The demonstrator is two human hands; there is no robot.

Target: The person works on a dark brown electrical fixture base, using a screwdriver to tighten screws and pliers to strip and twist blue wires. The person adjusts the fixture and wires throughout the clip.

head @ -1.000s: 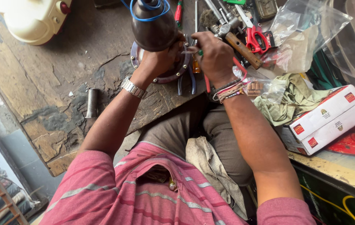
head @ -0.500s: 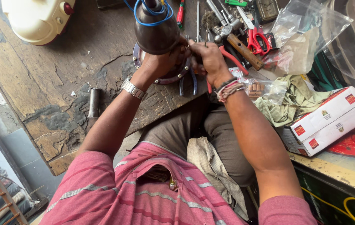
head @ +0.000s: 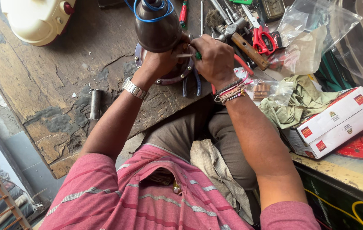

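Head view, looking down on a worn wooden bench (head: 62, 76). One dark conical metal housing (head: 158, 27) is standing on one round metal flange (head: 177, 76) near the bench's far edge, with one loop of blue wire (head: 147, 10) showing in its open top. The left hand (head: 160, 64) is gripping the lower side of the housing, fingers wrapped against its wall; one metal wristwatch (head: 133, 88) is sitting on that wrist. The right hand (head: 215, 59) is closing around one green-handled tool (head: 197, 55), whose pale shaft is pointing toward the housing just beside the left hand's fingertips; whether the tip is touching the housing cannot be told. Several bead and thread bracelets (head: 231, 91) are circling the right wrist. The two hands are working close together, almost touching.

One pair of blue-handled pliers (head: 190, 85) is lying partly under the hands at the flange's near edge. One wooden-handled hammer (head: 245, 44) is lying just to the right of the right hand, and one pair of red-handled scissors (head: 263, 38) is resting beyond it. One small metal cylinder (head: 95, 104) is lying alone on the bench, well apart to the left. One cream plastic casing (head: 37, 19) is occupying the far left corner. To the right, one olive cloth (head: 300, 100) is lying crumpled beside two stacked white cartons (head: 339, 121) with red labels, and one clear plastic bag (head: 313, 34) is lying behind them.
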